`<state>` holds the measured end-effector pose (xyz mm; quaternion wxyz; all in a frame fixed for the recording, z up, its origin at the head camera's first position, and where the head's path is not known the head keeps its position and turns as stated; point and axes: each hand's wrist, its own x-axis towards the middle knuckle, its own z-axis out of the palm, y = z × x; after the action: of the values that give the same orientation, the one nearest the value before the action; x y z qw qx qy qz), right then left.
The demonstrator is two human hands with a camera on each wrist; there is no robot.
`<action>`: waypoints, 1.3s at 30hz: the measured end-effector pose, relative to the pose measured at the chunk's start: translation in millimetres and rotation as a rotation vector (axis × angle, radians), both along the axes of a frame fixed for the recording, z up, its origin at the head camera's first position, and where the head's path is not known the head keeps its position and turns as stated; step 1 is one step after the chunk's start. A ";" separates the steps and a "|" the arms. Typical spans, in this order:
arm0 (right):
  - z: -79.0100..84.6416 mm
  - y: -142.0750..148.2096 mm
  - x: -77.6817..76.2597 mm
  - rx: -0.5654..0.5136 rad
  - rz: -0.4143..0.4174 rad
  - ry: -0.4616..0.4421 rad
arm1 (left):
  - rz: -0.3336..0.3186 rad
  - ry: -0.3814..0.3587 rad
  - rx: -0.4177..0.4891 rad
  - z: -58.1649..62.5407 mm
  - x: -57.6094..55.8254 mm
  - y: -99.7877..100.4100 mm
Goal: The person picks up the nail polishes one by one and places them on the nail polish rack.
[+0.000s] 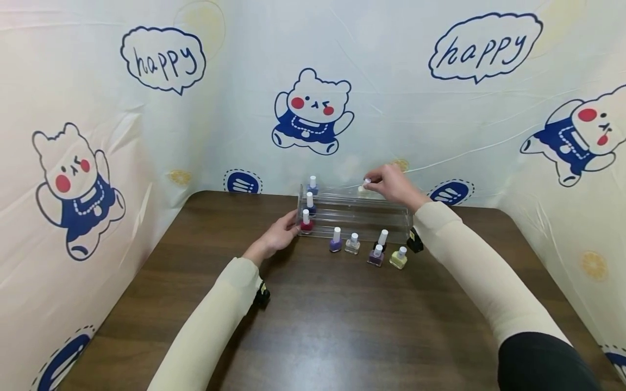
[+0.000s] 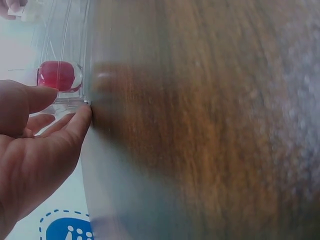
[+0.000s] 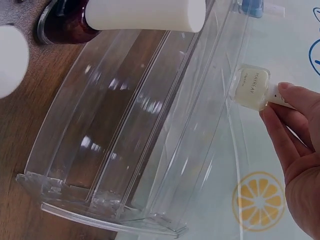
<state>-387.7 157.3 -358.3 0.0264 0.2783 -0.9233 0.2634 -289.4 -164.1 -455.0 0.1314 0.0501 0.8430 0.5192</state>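
A clear tiered rack (image 1: pixel 352 220) stands at the back of the table. My left hand (image 1: pixel 279 233) grips its left end, the thumb over the end panel and the fingers outside it. With thumb and fingertips, my right hand (image 1: pixel 393 184) pinches the white cap of a pale cream nail polish bottle (image 3: pixel 252 87), held at the rack's top tier. Down the rack's left side stand a light blue bottle (image 1: pixel 312 189) on top, a dark blue bottle (image 1: pixel 310 207) in the middle and a red bottle (image 1: pixel 306 225) lowest, close to my left thumb.
Before the rack stand a purple bottle (image 1: pixel 335 244), a clear bottle (image 1: pixel 352 246), a dark bottle (image 1: pixel 382 239), a dark purple bottle (image 1: pixel 375 258) and a yellow-green bottle (image 1: pixel 398 260). A printed cloth (image 1: pixel 391 125) hangs right behind the wooden table (image 1: pixel 313 326).
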 end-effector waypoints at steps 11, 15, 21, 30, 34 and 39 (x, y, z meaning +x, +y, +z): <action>-8.9 -6.3 -3.1 0.040 -0.003 -0.009 | 0.004 -0.003 -0.008 -4.8 4.2 2.6; -14.8 -8.4 -4.2 0.068 0.016 -0.014 | -0.003 -0.006 -0.004 -7.9 5.2 4.8; -15.6 -12.5 -3.4 0.068 0.015 0.000 | -0.008 0.021 0.004 -8.3 4.6 8.5; -11.1 -23.6 -3.6 0.110 -0.028 0.001 | 0.002 0.023 0.009 -5.9 4.3 8.4; -5.9 -24.3 -2.7 0.102 -0.030 -0.036 | 0.007 0.016 0.002 -4.5 3.1 5.1; 5.2 -20.9 5.1 0.094 -0.016 -0.058 | 0.017 0.017 0.003 -2.9 2.3 -0.2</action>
<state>-382.6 136.4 -353.1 -0.0112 0.2641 -0.9372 0.2276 -287.1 -164.3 -458.0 0.1195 0.0476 0.8438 0.5210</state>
